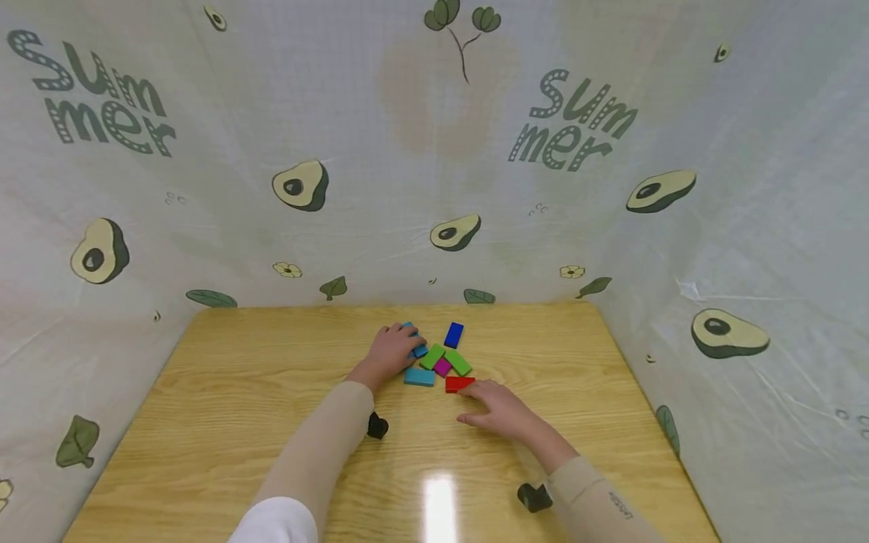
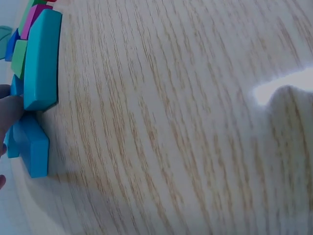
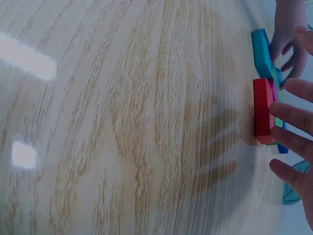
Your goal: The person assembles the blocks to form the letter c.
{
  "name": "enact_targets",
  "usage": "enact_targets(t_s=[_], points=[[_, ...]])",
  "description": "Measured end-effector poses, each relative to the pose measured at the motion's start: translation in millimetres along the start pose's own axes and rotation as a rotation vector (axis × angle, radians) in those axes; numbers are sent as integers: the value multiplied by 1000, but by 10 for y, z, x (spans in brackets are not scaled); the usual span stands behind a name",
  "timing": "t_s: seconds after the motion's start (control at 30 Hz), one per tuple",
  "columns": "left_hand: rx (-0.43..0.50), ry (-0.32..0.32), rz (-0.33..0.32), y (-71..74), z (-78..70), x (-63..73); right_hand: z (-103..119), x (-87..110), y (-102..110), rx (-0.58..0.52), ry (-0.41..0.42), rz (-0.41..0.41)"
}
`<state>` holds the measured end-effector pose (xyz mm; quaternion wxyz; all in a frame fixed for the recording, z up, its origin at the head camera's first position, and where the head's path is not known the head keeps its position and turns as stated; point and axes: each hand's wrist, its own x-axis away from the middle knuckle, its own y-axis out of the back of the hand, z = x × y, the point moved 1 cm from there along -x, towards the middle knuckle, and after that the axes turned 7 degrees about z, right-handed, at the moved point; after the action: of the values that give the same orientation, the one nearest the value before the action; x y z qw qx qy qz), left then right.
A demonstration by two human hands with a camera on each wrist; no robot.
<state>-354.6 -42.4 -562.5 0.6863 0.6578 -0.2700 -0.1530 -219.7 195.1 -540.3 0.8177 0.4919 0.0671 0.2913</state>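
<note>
My left hand (image 1: 392, 350) reaches over a few blue blocks (image 1: 419, 351) at the left of a small group, its fingers partly covering them. In the left wrist view, a fingertip (image 2: 11, 110) lies against the blue blocks (image 2: 33, 147), beside a light-blue block (image 2: 43, 61). My right hand (image 1: 501, 409) is at the near right of the group, its fingers spread in the right wrist view. Its fingertips overlap a red block (image 3: 262, 110) there. Two green blocks (image 1: 458, 363) and a purple block (image 1: 442, 367) lie between the hands.
A dark-blue block (image 1: 454, 334) lies on the far side of the group. The wooden table (image 1: 258, 422) meets a printed cloth (image 1: 380, 249) at its back and sides. Black pieces (image 1: 535, 498) show at both wrists. Light glares off the near part of the tabletop.
</note>
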Motion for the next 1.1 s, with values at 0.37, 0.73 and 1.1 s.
enact_targets(t_s=[0.37,0.73,1.1], points=[[-73,-38,20,2,3,-23,52,-17,-12,20,32,-32],[2,-14,8,-6,26,3,92,-38,-31,20,27,-36],[218,52,-123,194,42,192,200,19,-43,-18,23,-56]])
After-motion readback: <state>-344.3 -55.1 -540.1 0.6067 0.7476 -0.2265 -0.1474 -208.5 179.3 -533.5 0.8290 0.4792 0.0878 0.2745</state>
